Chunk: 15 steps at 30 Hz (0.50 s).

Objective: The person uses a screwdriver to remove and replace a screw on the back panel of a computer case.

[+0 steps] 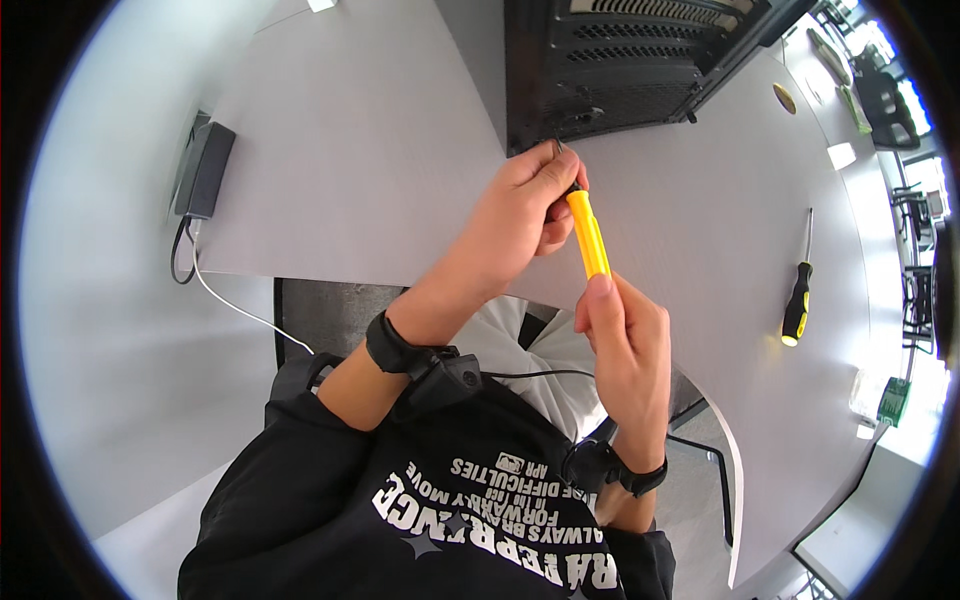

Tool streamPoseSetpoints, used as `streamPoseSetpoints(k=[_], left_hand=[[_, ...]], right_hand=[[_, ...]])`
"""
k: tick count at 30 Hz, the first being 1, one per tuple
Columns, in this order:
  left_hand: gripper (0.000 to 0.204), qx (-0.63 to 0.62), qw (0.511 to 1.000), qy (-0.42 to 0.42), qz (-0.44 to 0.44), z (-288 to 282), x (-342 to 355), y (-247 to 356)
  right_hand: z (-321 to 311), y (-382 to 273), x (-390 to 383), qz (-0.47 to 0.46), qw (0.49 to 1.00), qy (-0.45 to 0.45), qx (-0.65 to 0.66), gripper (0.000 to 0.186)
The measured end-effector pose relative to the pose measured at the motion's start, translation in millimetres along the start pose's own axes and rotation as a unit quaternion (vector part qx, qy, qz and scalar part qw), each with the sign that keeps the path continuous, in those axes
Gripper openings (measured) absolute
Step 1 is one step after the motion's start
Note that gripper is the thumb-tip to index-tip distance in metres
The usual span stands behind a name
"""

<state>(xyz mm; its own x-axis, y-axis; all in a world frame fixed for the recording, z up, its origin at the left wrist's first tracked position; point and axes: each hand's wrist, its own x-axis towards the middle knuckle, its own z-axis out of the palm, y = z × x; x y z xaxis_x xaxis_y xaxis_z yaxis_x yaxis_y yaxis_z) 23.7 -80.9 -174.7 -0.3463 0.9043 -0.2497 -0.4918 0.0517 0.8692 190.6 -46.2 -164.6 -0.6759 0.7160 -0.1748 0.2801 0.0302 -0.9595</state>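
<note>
A yellow-handled screwdriver (590, 235) is held between my two hands, just in front of the computer case. My right hand (637, 340) is closed round the rear end of its handle, thumb on top. My left hand (520, 215) pinches the front part, near the dark collar, and its fingers cover most of the shaft. A thin metal piece shows past the left fingertips, close to the case's lower edge. The black computer case (600, 95), with slotted and mesh panels, lies at the far side of the table (370, 150).
A black-and-yellow screwdriver (797, 310) lies on the table to the right. At the left, a black power adapter (207, 170) has a white cable (240, 310) running off the table edge. A small oval gold-coloured item (785, 98) sits at the far right. Chairs (885, 105) stand beyond.
</note>
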Motion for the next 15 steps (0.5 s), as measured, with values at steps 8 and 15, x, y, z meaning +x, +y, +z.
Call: streamPoseSetpoints(k=[8,15], left_hand=[[0.034,0.028,0.999,0.015,-0.022,-35,-17,12],[0.039,0.109,0.988,-0.033,-0.107,-27,-57,38]], right_hand=[[43,-6,3,-0.056,0.998,-0.010,-0.022,0.038],[61,-18,-3,-0.076,0.997,0.019,-0.023,0.034]])
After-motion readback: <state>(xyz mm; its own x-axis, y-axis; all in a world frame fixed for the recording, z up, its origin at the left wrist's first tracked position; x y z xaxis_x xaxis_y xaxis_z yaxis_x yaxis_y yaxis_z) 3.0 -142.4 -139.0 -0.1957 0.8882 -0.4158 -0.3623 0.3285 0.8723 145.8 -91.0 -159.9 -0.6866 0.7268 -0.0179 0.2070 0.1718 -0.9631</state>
